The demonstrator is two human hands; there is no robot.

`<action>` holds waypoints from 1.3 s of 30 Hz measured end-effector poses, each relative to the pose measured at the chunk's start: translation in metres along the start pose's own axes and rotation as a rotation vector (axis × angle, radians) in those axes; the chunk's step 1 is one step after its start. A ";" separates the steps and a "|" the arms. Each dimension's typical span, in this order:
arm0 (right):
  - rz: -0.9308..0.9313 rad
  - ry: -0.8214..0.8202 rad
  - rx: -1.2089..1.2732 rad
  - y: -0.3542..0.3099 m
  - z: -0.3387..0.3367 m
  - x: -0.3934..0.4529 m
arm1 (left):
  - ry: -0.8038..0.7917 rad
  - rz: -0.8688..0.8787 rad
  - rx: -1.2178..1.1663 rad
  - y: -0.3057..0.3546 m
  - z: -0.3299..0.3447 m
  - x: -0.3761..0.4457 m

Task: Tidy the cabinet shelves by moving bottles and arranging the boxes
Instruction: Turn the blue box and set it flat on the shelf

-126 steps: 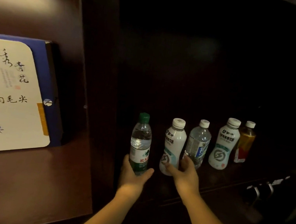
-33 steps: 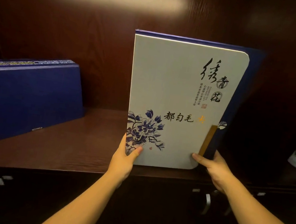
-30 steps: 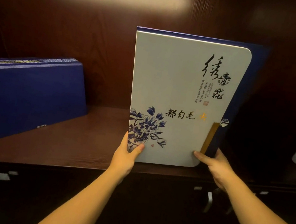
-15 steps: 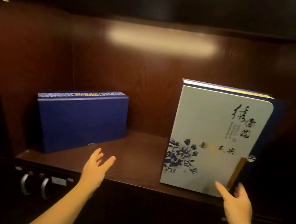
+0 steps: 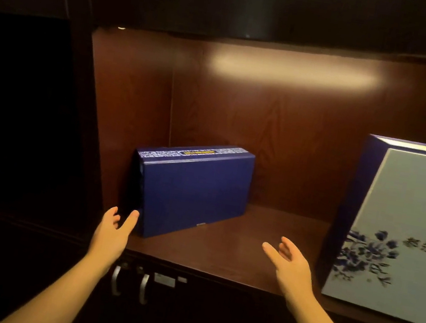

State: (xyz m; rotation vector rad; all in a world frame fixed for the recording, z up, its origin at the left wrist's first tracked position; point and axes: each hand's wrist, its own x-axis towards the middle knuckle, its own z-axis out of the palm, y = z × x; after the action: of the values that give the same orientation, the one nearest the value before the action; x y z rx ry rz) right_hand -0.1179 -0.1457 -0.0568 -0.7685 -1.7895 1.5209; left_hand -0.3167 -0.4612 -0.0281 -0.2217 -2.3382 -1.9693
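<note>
Both hands empty, fingers spread: left hand [image 5: 112,233] just beside the dark blue box [image 5: 193,189], right hand [image 5: 290,266] between it and the white floral box [image 5: 401,233]. Fine print on the blue box's top unreadable; Chinese characters on the white one blurred. Both upright on the shelf [image 5: 236,251].

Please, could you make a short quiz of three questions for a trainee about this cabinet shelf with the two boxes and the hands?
1. True or false: the left hand is gripping the blue box.
2. Which box stands on the right side of the shelf? A) the blue box B) the white box with blue flowers C) no box
3. Fill in: the right hand is open and holds ____.

Key
1. False: its fingers are spread near the box's left front corner, not closed on it.
2. B
3. nothing
</note>
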 end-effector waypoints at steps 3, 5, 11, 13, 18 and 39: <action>0.020 -0.035 -0.016 -0.001 0.038 0.036 | 0.042 0.001 0.019 -0.004 0.008 0.027; 0.048 -0.051 -0.016 0.002 0.060 0.068 | 0.076 -0.003 0.001 -0.009 0.019 0.045; 0.096 -0.149 0.009 0.017 0.105 0.169 | 0.110 -0.009 0.039 -0.024 0.054 0.101; 0.091 -0.191 0.048 0.021 0.115 0.195 | 0.115 -0.010 0.033 -0.030 0.057 0.110; -0.004 -0.273 0.168 0.032 0.137 0.239 | 0.045 -0.017 -0.048 -0.042 0.057 0.121; 0.227 -0.703 0.176 -0.029 0.145 0.155 | -0.486 -0.108 -0.275 -0.021 0.072 0.030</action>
State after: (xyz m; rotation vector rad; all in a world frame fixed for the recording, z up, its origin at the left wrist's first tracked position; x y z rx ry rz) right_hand -0.3281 -0.1154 -0.0266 -0.3724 -2.0494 2.2657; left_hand -0.3470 -0.3924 -0.0564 -0.6745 -2.3603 -2.5288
